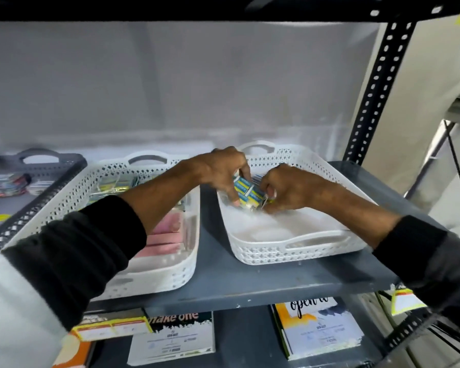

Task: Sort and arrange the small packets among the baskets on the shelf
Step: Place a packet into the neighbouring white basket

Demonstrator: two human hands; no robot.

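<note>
Both my hands are inside the right white basket [298,252] on the grey shelf. My left hand [221,171] and my right hand [290,187] together grip a bunch of small blue and yellow packets [247,191] just above the basket's floor, near its far end. The rest of that basket's floor looks bare. The middle white basket [182,272] holds pink packets [168,235] at the front and yellowish packets [114,185] at the back, partly hidden by my left forearm. A dark grey basket [61,162] at far left holds multicoloured packets [4,184].
The grey shelf board [250,282] has a perforated black upright [375,83] at its right rear. Below, a lower shelf carries notebooks [316,330] and a yellow box [112,328]. Yellow price tags [404,301] hang on the shelf edges. A white wall stands behind the baskets.
</note>
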